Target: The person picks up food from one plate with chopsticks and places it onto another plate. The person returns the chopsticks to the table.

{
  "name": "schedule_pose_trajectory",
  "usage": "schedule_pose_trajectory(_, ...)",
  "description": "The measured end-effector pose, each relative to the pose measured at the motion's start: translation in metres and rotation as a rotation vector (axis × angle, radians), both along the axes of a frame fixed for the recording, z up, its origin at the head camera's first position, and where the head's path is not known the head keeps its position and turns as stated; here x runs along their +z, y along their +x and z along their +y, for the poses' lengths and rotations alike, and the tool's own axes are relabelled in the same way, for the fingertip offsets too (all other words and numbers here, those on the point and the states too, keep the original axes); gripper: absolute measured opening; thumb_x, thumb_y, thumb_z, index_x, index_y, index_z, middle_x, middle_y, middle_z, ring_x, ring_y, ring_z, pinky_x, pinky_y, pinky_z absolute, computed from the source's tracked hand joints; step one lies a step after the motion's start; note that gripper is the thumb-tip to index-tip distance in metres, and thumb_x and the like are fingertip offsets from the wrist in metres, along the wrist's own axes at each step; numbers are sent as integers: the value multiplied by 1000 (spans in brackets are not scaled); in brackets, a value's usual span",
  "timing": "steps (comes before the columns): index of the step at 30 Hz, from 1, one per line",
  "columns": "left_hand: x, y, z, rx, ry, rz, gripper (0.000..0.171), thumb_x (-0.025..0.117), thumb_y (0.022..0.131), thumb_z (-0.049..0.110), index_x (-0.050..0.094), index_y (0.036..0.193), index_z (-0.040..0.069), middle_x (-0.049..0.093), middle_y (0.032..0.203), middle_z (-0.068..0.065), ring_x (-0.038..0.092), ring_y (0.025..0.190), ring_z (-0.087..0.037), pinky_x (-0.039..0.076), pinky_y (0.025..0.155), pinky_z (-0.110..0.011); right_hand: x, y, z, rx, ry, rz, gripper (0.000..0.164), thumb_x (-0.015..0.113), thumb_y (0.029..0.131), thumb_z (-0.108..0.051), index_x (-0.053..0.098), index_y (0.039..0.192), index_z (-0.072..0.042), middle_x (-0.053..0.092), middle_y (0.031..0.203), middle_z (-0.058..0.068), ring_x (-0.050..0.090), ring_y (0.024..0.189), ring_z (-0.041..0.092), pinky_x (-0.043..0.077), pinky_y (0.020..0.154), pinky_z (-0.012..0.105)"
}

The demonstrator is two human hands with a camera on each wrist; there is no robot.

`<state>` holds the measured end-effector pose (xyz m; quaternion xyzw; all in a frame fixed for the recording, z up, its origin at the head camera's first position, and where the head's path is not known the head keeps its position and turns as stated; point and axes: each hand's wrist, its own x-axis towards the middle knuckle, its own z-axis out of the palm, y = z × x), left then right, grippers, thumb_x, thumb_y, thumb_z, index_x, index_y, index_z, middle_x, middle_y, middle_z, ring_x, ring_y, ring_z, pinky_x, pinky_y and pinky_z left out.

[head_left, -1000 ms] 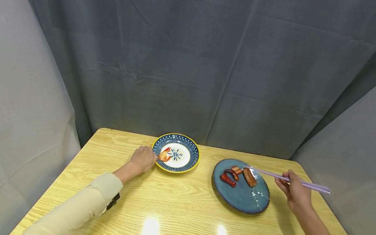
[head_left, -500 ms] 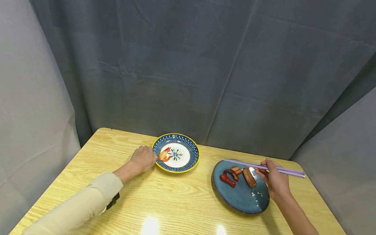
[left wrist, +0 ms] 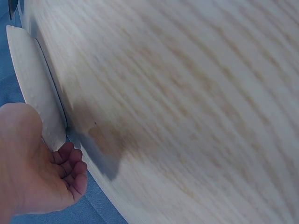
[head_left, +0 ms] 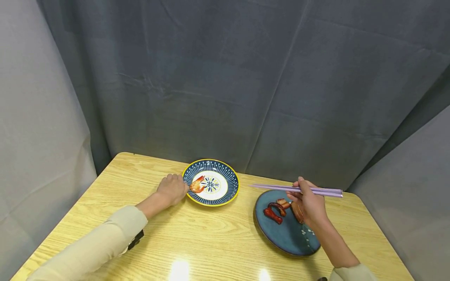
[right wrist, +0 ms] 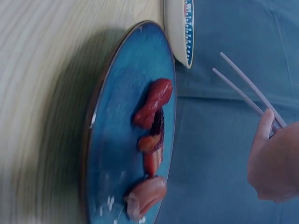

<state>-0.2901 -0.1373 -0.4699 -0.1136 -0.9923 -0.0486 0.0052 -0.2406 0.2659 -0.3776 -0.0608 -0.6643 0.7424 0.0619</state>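
Note:
My left hand (head_left: pixel 172 190) grips the near-left rim of a blue-and-white patterned plate (head_left: pixel 230 187) with a yellow edge. In the left wrist view its fingers (left wrist: pixel 74 170) curl under the plate's pale outer wall (left wrist: pixel 35 74). A cooked shrimp (head_left: pixel 197 185) lies on this plate, beside the hand. My right hand (head_left: pixel 311 201) holds a pair of lilac chopsticks (head_left: pixel 274 187) above the dark blue plate (head_left: pixel 281 240). Their tips point left, slightly apart, with nothing between them. On the dark plate lie a red drumstick-shaped piece (head_left: pixel 272 215), a curled dark tentacle-like piece, and brown meat pieces (head_left: pixel 282 203).
Both plates stand on a light wooden table (head_left: pixel 207 234), the patterned one near its back edge. A dark grey curtain (head_left: pixel 218 78) hangs behind, with pale curtains (head_left: pixel 38 117) at the sides. The right forearm overlaps the dark plate's right edge.
My right hand has moved left and up with the chopsticks, from right of the dark plate to above it; the tips now reach past its far-left rim. My left hand stays put.

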Motion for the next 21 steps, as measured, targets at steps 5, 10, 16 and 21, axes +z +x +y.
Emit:
schedule_pose_trajectory(5,1,1,0,1,8,0,35,37,103,26,50,91,-4,46,83,-15,48,83,-31,47,78,-46,2,-5,-13,62,-58,8,30,52,105,-26,63,85,-6,57,85,5,70,75,16,56,72,25)
schedule_pose_trajectory(10,2,2,1,3,6,-4,35,36,103,26,50,91,-4,46,84,-15,48,84,-31,47,79,-47,3,-9,-23,75,-31,7,30,51,105,-27,62,88,-5,56,85,6,70,77,17,56,74,26)
schedule_pose_trajectory(16,2,3,1,13,22,-1,34,38,102,25,50,92,-5,48,85,-17,49,86,-32,47,80,-48,3,-15,-34,85,-28,10,29,51,105,-25,61,88,-4,60,80,5,70,74,15,56,72,26)
schedule_pose_trajectory(21,1,3,1,11,30,11,33,38,102,25,49,89,-4,47,83,-16,50,84,-32,47,79,-47,0,-18,-41,85,-17,17,28,52,105,-25,60,87,-4,61,79,5,69,70,15,56,71,26)
